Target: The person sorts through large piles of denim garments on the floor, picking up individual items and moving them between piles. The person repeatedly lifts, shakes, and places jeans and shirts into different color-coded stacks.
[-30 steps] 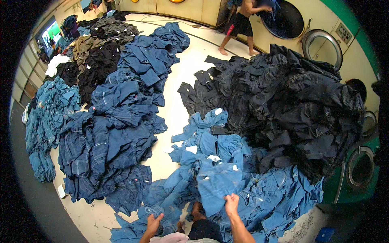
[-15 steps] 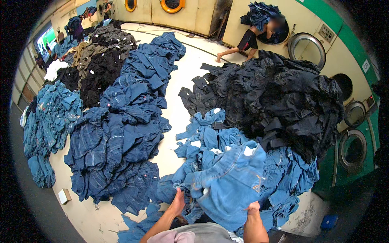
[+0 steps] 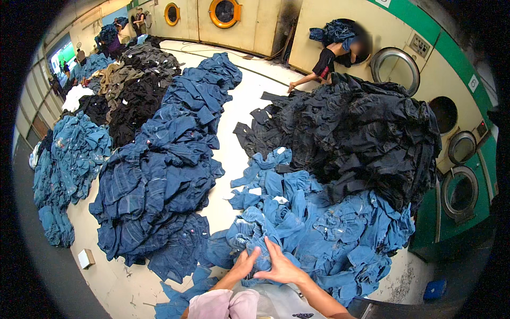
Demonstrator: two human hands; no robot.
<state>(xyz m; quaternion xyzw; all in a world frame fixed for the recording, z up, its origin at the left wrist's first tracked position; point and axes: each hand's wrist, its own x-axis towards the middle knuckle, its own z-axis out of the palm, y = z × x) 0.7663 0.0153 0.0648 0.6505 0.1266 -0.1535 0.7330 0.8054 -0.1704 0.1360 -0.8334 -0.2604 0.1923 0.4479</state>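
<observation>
Both my hands meet at a bunched light blue denim garment (image 3: 249, 229) at the near edge of the light blue heap, close to my body. My left hand (image 3: 245, 267) is on its near side, thumb and fingers apart. Beside it, my right hand (image 3: 282, 270) is open, fingers stretched forward against the denim and thumb pointing left. Neither hand is visibly closed round the cloth; some fingertips are hidden in its folds. The light blue denim heap (image 3: 340, 228) spreads to the right, with small white patches among the folds.
A black garment heap (image 3: 361, 133) rises beyond, right. Dark blue denim (image 3: 159, 181) forms a long heap left. Front-loading machines with round doors (image 3: 396, 69) line the far and right walls; a person (image 3: 324, 64) leans into one. A small white box (image 3: 85, 258) lies left.
The light blue garment spread between my hands has come down onto the heap. My right hand has moved left, beside my left hand. The person at the machine has leaned further in.
</observation>
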